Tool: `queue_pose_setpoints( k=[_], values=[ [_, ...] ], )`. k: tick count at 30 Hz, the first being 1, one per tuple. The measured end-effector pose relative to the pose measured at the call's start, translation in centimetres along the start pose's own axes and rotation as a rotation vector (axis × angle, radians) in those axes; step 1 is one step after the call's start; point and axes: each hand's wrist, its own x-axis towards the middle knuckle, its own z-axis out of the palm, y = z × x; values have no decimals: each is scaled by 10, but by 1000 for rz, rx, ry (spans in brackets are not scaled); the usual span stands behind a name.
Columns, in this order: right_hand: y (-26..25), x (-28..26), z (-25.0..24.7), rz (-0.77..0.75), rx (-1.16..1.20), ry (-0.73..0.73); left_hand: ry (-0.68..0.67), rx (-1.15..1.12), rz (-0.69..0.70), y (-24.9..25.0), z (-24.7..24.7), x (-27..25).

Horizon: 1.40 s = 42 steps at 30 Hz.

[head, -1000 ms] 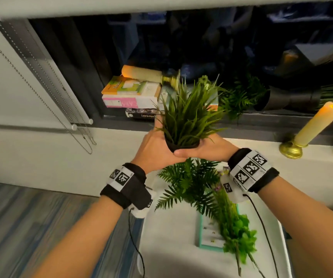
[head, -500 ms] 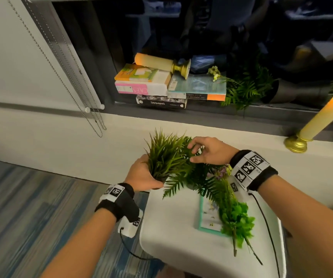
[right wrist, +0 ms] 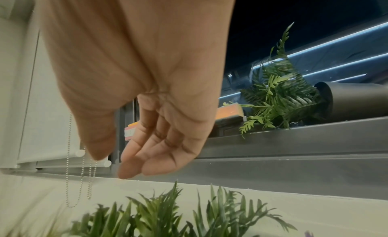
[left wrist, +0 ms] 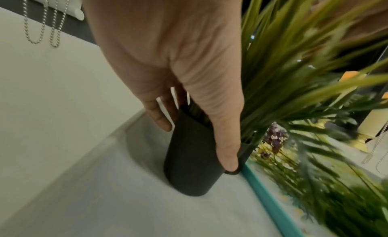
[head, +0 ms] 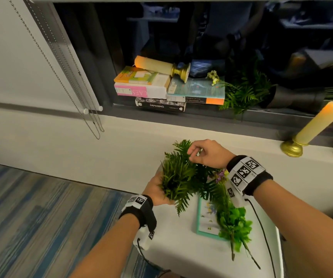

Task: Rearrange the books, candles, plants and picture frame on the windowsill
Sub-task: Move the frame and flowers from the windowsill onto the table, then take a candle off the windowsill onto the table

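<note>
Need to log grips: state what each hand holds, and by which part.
Left hand grips the grass plant by its dark pot. Right hand holds nothing, hovering over the leaves.

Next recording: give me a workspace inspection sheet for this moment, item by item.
Surface: white table below the windowsill.
Job's things: grass plant in a dark pot on the table; fern; leafy sprigs across a teal picture frame; upright candle on the sill.
Clutter: nothing seen.
Grippers: left hand grips the pot; right hand above the foliage, fingers loosely curled.
Cables: wrist-camera cable over the table.
Surroundings: blind chains; striped carpet; dark window with reflections.
</note>
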Motion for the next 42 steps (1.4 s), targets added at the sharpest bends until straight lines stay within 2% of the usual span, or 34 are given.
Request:
queue_pose_setpoints(
  k=[1,2,3,5,6,7,9,10,11,12,15,21,23,27,30,33,38,42],
  values=[
    [1,0,-1,3,-7,13,-54,-45,-7,3,1,-1],
    [2,1,-3,8,-14,24,-52,-268,-75,-1,2,2],
    [3,2,-4,10,-22,33,-95,-383,-74,-13,3,5],
    [5,3,-6,10,-34,43,-106,-376,-109,-4,-8,-1],
    [6,5,-7,12,-40,47,-96,-296,-114,-1,-10,-1],
    [6,6,-9,15,-46,53,-107,-117,-56,6,-11,0],
    [6,10,-12,11,-63,64,-67,406,117,15,-26,8],
    [6,12,-14,10,-70,67,-120,427,84,24,-30,9],
    [6,15,-17,10,-74,71,-184,328,-72,26,-37,13],
    [6,18,-19,11,-76,76,-163,330,-111,29,-49,19],
    [0,29,-28,3,-88,102,-70,373,-89,51,-95,38],
    [-27,70,-57,-16,-174,238,305,299,111,119,-173,82],
    [-39,90,-71,-32,-182,311,398,158,166,143,-191,97],
    [-62,134,-99,-37,-316,461,544,316,243,173,-219,124],
    [-77,162,-114,6,-426,481,587,496,233,177,-229,142],
    [-84,190,-118,61,-490,475,549,600,222,176,-227,153],
    [-80,230,-118,108,-588,419,527,699,221,160,-223,169],
    [-73,246,-112,99,-669,448,549,737,250,154,-224,175]
  ],
)
